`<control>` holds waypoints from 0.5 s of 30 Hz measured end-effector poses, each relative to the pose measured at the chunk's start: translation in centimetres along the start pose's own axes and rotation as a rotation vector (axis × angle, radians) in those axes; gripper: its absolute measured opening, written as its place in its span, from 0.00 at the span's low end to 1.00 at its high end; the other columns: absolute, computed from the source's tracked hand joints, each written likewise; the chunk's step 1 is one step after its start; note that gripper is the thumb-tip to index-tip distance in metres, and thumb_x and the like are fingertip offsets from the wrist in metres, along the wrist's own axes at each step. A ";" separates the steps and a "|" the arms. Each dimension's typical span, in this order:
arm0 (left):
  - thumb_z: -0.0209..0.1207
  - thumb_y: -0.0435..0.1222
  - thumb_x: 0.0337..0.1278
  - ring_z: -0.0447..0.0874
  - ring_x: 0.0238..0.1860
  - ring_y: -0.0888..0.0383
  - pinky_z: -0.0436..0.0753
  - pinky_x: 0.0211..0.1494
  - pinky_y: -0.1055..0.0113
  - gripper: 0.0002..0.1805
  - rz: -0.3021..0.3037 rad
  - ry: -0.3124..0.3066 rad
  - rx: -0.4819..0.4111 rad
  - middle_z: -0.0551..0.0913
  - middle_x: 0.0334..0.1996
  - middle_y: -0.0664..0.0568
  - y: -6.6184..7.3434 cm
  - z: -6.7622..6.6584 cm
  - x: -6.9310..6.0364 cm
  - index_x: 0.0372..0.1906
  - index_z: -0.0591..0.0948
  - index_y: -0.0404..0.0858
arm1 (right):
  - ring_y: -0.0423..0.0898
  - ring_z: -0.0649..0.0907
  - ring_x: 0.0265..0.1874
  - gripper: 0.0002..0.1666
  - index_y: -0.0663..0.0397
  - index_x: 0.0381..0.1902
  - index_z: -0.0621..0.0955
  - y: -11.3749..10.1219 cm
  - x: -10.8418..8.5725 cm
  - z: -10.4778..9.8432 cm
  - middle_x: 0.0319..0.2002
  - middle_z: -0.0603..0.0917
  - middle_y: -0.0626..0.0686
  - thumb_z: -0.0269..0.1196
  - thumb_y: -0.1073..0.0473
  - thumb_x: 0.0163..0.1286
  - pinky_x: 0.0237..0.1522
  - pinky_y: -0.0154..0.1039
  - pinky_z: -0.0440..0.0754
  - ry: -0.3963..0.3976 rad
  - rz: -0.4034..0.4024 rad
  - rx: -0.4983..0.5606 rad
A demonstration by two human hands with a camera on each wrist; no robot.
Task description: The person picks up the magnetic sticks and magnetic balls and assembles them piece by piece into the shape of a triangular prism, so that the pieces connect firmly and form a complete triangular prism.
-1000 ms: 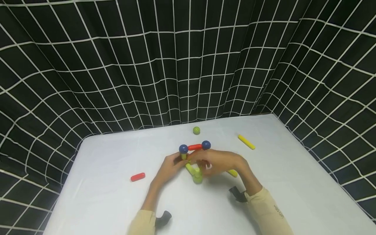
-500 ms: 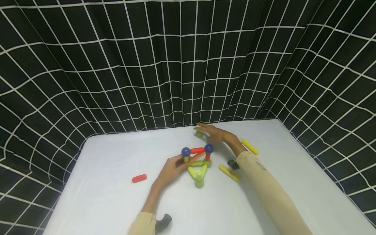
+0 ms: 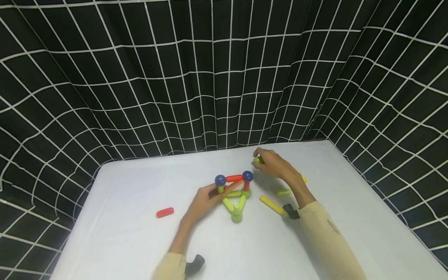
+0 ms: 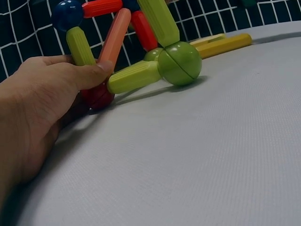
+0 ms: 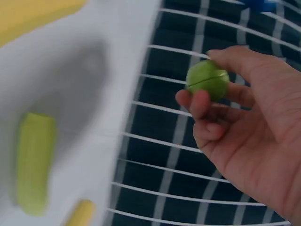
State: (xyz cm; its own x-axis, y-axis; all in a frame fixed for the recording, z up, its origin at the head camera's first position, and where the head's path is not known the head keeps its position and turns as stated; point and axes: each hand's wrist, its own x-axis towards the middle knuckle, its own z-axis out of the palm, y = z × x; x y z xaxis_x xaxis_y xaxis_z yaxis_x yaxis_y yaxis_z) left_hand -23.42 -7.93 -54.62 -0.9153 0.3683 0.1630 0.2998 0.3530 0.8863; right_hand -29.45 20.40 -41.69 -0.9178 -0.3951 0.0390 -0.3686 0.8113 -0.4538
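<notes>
A frame of magnetic building rods and balls stands on the table. Two blue balls (image 3: 220,180) joined by a red rod (image 3: 233,178) form its top; light green rods (image 3: 228,205) make a triangle at its base. My left hand (image 3: 203,202) holds its left corner. In the left wrist view the thumb lies by an orange rod (image 4: 116,37) and a green upright rod (image 4: 80,45), just above a red ball (image 4: 98,96), with other fingers behind. At the back right, my right hand (image 3: 274,165) pinches a loose green ball (image 5: 207,80) between thumb and fingertips, above the table.
A short red rod (image 3: 165,212) lies to the left. Right of the frame lie a long yellow rod (image 3: 272,205) and a short green rod (image 3: 284,192). Another yellow rod (image 3: 303,178) is partly behind the right forearm. A gridded black curtain (image 3: 217,77) borders the white table (image 3: 126,241).
My right hand left the frame, reached to the back for the green ball, picked it up and carried it rightward. My left hand keeps holding the frame's left corner.
</notes>
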 end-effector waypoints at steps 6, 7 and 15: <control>0.66 0.47 0.69 0.84 0.67 0.55 0.79 0.73 0.52 0.13 0.034 0.012 0.007 0.89 0.58 0.59 -0.1 -0.1 0.0 0.55 0.85 0.56 | 0.42 0.80 0.33 0.20 0.58 0.57 0.81 -3.9 -4.2 -2.3 0.37 0.86 0.50 0.68 0.56 0.72 0.35 0.35 0.80 0.060 -0.173 0.142; 0.66 0.47 0.68 0.84 0.66 0.55 0.79 0.73 0.52 0.13 0.037 0.013 0.009 0.89 0.59 0.59 -0.1 -0.1 0.1 0.55 0.85 0.56 | 0.42 0.81 0.36 0.20 0.55 0.57 0.81 -4.7 -4.8 -2.5 0.39 0.87 0.49 0.70 0.57 0.70 0.37 0.35 0.81 0.028 -0.223 0.152; 0.65 0.48 0.69 0.84 0.66 0.56 0.80 0.72 0.54 0.14 0.061 0.005 0.001 0.88 0.59 0.59 -0.1 0.0 0.1 0.56 0.84 0.57 | 0.44 0.84 0.59 0.28 0.44 0.64 0.82 -7.9 -6.9 0.1 0.62 0.85 0.46 0.68 0.67 0.66 0.60 0.43 0.85 -0.303 -0.460 0.131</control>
State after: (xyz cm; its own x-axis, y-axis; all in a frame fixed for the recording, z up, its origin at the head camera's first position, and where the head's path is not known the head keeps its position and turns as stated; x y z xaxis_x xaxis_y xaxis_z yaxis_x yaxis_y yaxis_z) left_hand -23.52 -7.96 -54.65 -0.8966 0.3849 0.2189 0.3555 0.3311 0.8741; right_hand -20.19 16.71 -38.43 -0.5765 -0.8170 0.0102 -0.6814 0.4738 -0.5578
